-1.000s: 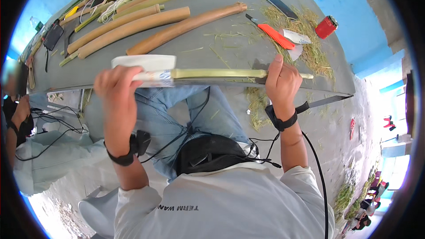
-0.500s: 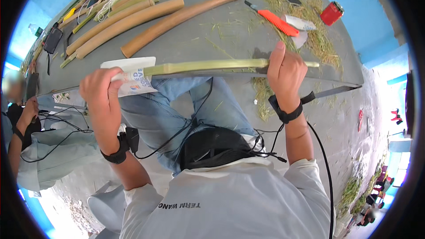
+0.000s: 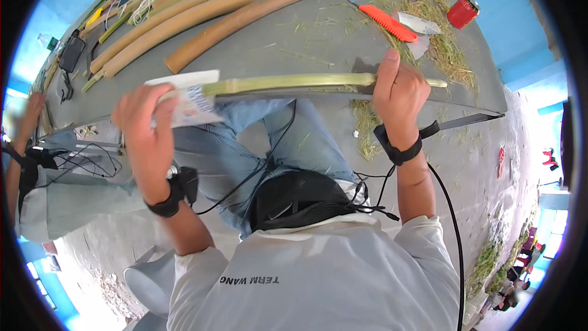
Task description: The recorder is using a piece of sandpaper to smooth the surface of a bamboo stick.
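1. Two hands work one long pale green stalk (image 3: 294,81), which lies along the near edge of our grey table (image 3: 318,43).
2. Our left hand (image 3: 147,125) has its fingers curled shut around a white folded sheet of sandpaper (image 3: 187,99), wrapped over the stalk's left end.
3. Our right hand (image 3: 399,89) clamps the stalk near its right end, fingers closed.
4. Beyond lie thick tan stalks (image 3: 202,21) and an orange-handled knife (image 3: 383,18).

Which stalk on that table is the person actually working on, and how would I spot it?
Look along the near edge of the grey table. The green stalk lies there, right hand gripping one end, left hand rubbing a sandpaper sheet at the other. It is thinner and greener than the tan stalks behind.
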A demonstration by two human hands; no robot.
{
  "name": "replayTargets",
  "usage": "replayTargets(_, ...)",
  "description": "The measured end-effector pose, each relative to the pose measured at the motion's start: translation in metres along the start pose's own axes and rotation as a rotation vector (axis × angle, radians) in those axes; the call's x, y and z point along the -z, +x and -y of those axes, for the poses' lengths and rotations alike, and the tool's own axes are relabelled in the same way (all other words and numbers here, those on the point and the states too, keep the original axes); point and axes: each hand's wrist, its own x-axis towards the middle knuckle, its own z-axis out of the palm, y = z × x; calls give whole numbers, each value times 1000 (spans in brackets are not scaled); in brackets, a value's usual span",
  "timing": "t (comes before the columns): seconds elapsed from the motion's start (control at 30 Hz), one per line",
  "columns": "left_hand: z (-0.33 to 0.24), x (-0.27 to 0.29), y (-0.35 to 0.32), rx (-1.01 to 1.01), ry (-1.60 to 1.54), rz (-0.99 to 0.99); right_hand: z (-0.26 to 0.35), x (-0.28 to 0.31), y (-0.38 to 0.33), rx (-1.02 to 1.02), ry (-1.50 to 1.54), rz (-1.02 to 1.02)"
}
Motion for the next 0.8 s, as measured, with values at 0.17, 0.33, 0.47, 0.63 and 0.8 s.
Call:
replayTargets(0.17,-57,-33,24,-81,-45,91,-7,-6,-3,-17,34,-49)
replayTargets(0.33,9,2,1,42,-14,42,-2,-1,-5,-34,45,-46)
replayTargets(0.47,20,18,-7,13,-20,-53,0,-1,1,-26,92,-107)
replayTargets(0.63,9,3,8,-26,48,-93,-4,-4,2,-39,44,-96)
replayTargets(0.8,-28,-14,11,-83,10,-17,0,-5,-1,-15,29,-62)
